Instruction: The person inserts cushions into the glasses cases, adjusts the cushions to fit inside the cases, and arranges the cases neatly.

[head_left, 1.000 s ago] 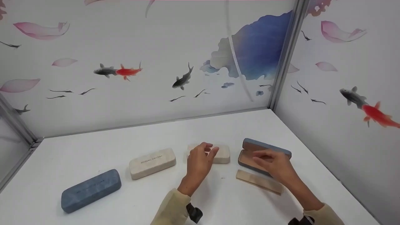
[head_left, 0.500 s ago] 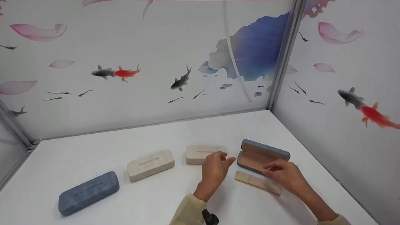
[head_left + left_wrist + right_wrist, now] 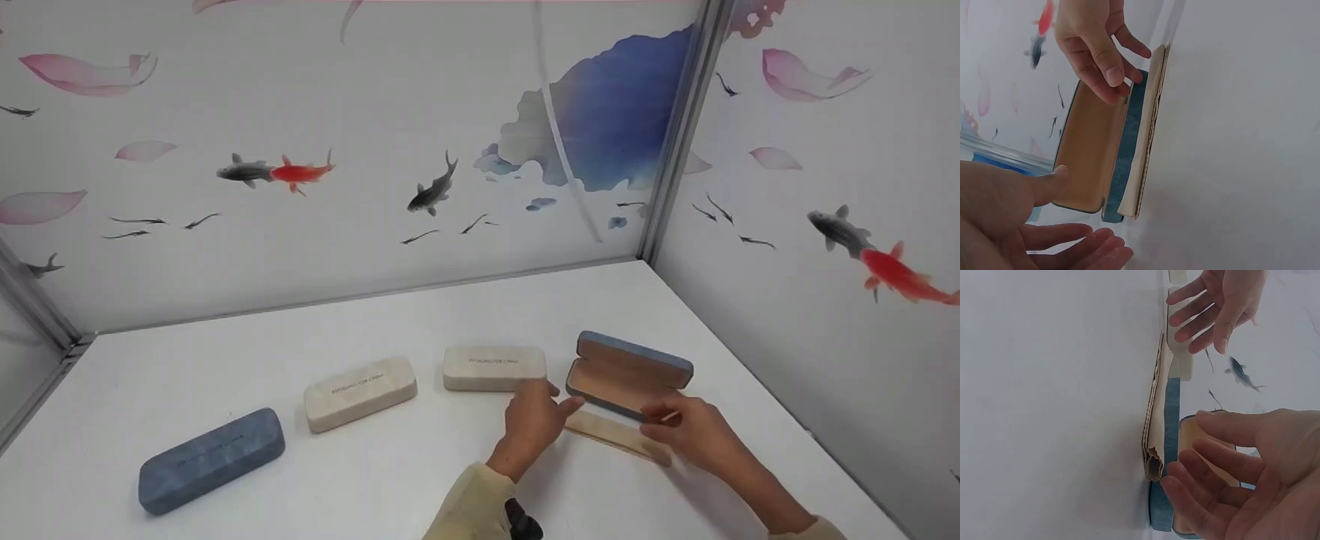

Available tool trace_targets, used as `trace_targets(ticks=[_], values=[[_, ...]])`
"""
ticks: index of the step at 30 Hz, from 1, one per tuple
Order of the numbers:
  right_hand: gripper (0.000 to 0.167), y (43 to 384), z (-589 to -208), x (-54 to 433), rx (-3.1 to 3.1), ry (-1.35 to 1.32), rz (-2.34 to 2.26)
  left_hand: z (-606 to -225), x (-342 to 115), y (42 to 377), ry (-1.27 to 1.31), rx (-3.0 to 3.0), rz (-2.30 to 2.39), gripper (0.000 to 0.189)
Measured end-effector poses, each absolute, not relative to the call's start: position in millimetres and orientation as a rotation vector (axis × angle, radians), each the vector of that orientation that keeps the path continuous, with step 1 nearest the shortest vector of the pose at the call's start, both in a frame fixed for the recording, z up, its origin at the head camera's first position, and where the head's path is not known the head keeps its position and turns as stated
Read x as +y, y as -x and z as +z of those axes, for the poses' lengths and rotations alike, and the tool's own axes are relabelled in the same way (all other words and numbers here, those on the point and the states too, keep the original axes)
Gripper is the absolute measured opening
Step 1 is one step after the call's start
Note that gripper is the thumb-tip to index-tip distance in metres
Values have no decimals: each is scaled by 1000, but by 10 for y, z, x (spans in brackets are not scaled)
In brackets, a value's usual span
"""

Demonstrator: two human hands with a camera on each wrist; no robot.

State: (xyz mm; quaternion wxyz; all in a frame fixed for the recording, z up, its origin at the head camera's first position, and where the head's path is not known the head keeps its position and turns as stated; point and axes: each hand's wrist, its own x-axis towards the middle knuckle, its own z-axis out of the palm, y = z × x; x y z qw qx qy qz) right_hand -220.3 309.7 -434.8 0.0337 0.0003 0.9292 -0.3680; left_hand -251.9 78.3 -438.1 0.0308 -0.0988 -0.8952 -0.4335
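An open blue glasses case (image 3: 634, 352) with a tan lining stands at the right of the table, its lid tilted back. In front of it lies a folded strip of cardboard (image 3: 611, 436); its corrugated edge shows in the left wrist view. My left hand (image 3: 534, 421) hovers by the strip's left end, fingers loosely extended and holding nothing. Near the strip's right end is my right hand (image 3: 697, 433), its fingers relaxed and slightly bent. In the right wrist view those fingers are close to the cardboard (image 3: 1157, 405); whether they touch it I cannot tell.
A closed cream glasses case (image 3: 495, 367) sits just behind my left hand. Further left are another closed cream case (image 3: 360, 394) and a closed blue case (image 3: 212, 460). Printed wall panels (image 3: 360, 97) bound the white table (image 3: 337, 487) at the back and right.
My left hand has moved right and toward me, from in front of the cream case to the cardboard's left end. My right hand has drawn back from over the open case to the cardboard's right end.
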Motion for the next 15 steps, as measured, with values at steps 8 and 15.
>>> trace_targets(ticks=[8, 15], values=[[26, 2176, -4317, 3108, 2864, -87, -974, -4436, 824, 2550, 266, -2805, -1343, 29], [36, 2193, -4306, 3106, 2799, -139, -866, -4390, 843, 2613, 198, -2952, -1392, 33]])
